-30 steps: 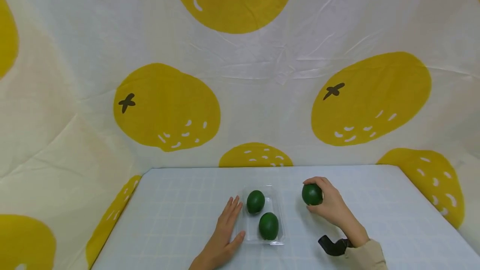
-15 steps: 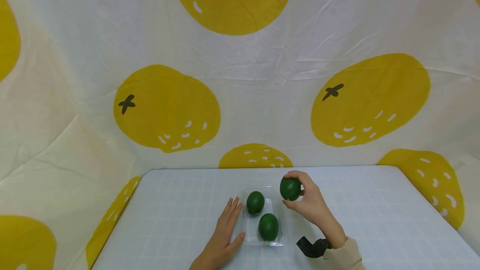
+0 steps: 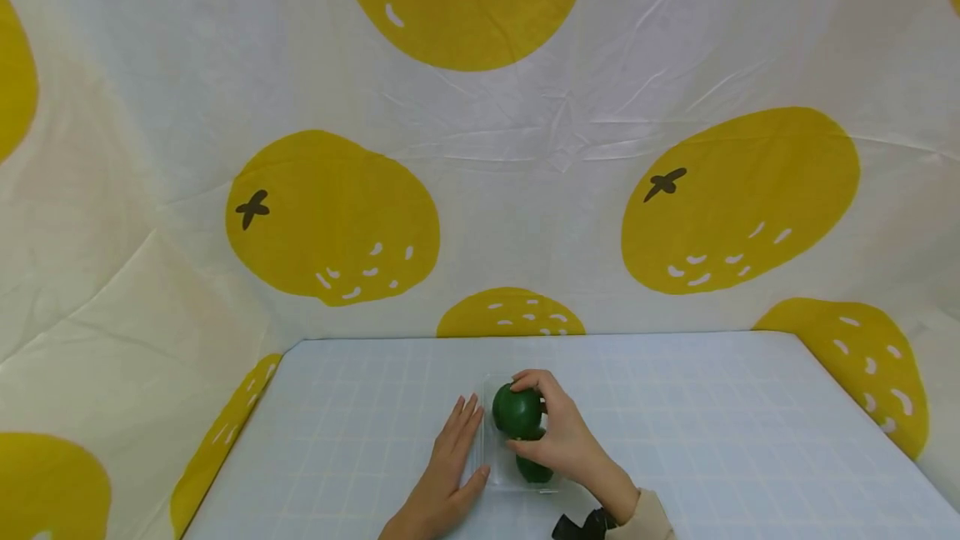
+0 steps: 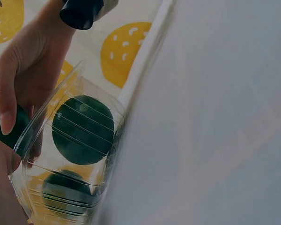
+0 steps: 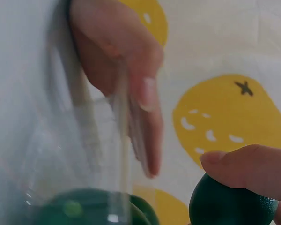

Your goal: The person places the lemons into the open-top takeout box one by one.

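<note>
My right hand (image 3: 564, 433) holds a smooth, oval dark green fruit (image 3: 516, 412) between thumb and fingers, over the clear plastic box (image 3: 498, 480). Two similar fruits lie inside. One is the near fruit (image 3: 534, 471), partly covered by the right hand; the far one is hidden in the head view. Through the box wall in the left wrist view, both the larger-looking fruit (image 4: 83, 133) and the other fruit (image 4: 68, 192) show, with the held fruit (image 4: 8, 124) outside the rim. My left hand (image 3: 446, 469) rests with straight fingers along the box's left side.
A pale checked cloth covers the table (image 3: 360, 407). Behind and beside it hangs a white curtain (image 3: 525, 215) printed with yellow fruit shapes. A black device (image 3: 581, 526) is on the right wrist.
My right hand has carried the held fruit leftward, from the table's right side to above the box. The left hand and the box have stayed put.
</note>
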Motion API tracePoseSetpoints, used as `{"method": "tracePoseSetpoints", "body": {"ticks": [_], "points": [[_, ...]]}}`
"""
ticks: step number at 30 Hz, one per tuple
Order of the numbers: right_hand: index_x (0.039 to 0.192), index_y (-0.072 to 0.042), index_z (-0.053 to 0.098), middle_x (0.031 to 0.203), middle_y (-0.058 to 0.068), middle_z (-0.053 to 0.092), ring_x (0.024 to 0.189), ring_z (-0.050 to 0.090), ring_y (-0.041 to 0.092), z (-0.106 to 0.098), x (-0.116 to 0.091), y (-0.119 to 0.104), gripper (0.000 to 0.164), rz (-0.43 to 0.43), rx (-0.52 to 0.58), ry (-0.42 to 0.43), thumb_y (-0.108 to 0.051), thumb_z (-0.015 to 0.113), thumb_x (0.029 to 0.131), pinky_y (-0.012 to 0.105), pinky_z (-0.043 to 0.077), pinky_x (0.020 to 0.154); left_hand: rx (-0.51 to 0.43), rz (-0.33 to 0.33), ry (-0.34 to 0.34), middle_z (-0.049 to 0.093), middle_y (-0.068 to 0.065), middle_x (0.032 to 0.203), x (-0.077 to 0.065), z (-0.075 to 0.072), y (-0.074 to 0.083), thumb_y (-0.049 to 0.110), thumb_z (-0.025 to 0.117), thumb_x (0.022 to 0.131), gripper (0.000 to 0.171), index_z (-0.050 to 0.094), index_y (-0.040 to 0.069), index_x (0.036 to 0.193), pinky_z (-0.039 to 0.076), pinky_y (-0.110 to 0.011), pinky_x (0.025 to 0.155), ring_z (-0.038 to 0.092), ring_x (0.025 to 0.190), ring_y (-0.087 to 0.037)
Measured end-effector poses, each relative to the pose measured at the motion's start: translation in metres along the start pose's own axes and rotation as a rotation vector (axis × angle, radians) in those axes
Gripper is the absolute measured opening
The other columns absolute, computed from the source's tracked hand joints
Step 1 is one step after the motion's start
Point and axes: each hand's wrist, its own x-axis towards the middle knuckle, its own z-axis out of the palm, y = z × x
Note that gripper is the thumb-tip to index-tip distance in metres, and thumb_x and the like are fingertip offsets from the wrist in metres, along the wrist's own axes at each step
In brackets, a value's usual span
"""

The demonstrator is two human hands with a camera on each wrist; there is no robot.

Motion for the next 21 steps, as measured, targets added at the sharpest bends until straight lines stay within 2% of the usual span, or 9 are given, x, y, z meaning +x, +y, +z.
{"method": "tracePoseSetpoints", "body": {"ticks": [5,9,12,15,21], "points": [[0.115,-0.015,0.048,0.124,0.001,0.049,0.110,0.053,0.022,0.017,-0.005,0.021,0.065,0.033,-0.013,-0.075,-0.005,0.085,0.062,0.035,0.050,0.081,0.010,0.023,0.025,0.013,-0.013,0.156,0.001,0.000,0.000,0.026,0.054,0.094,0.068,0.020,0.007,0.150,-0.004,-0.018,0.110,0.010,0.142,-0.036],[0.114,-0.021,0.049,0.123,0.001,0.052,0.111,0.052,0.017,0.026,-0.009,0.035,0.064,0.019,-0.097,-0.125,-0.015,0.087,0.062,0.036,0.049,0.084,0.009,0.020,0.022,0.014,-0.014,0.156,0.000,0.000,0.000,0.030,0.051,0.095,0.067,0.020,0.006,0.150,-0.004,-0.019,0.110,0.010,0.142,-0.035],[0.112,-0.022,0.051,0.121,0.002,0.054,0.108,0.053,0.015,0.029,-0.011,0.039,0.059,-0.027,-0.205,-0.153,-0.026,0.086,0.064,0.037,0.050,0.083,0.015,0.026,0.027,0.014,-0.014,0.156,0.000,0.001,0.001,0.030,0.051,0.095,0.067,0.021,0.005,0.149,-0.003,-0.019,0.111,0.011,0.142,-0.037],[0.110,-0.022,0.053,0.121,0.001,0.054,0.105,0.054,0.014,0.031,-0.013,0.040,0.056,-0.056,-0.266,-0.164,-0.035,0.085,0.065,0.036,0.051,0.079,0.021,0.027,0.031,0.015,-0.014,0.156,0.000,0.001,0.002,0.031,0.051,0.095,0.066,0.022,0.005,0.149,-0.003,-0.019,0.111,0.011,0.141,-0.037],[0.112,-0.022,0.051,0.123,0.002,0.053,0.106,0.053,0.014,0.029,-0.013,0.041,0.057,-0.049,-0.263,-0.206,-0.038,0.083,0.067,0.036,0.051,0.081,0.024,-0.003,0.018,0.014,-0.012,0.156,0.000,0.000,0.002,0.033,0.050,0.095,0.067,0.021,0.007,0.150,-0.004,-0.018,0.110,0.010,0.142,-0.034]]}}
